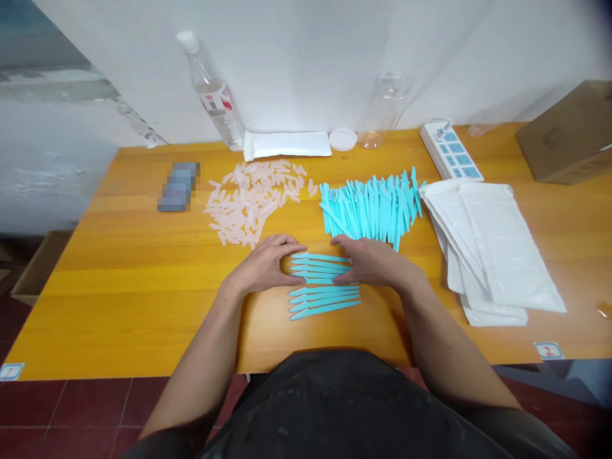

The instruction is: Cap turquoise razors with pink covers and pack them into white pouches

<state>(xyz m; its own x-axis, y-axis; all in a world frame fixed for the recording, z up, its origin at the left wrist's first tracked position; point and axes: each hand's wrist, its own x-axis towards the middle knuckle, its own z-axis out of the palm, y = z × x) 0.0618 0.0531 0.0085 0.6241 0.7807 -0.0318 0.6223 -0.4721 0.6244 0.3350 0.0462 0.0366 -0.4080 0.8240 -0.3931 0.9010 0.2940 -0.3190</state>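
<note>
Several turquoise eyebrow razors lie side by side in a row on the table, between my two hands. My left hand curves round their left ends, index finger at the far side and thumb at the near side. On their right ends, my right hand pinches the row the same way. A second row of turquoise razors lies just nearer to me, untouched. Beyond my right hand is a dense pile of the same razors. Small pale pink pieces, resembling blade covers, are scattered beyond my left hand.
White plastic bags lie at right, near a power strip and a cardboard box. Along the wall stand a water bottle and a clear jar, with a white packet between. A blurred phone-like object lies left.
</note>
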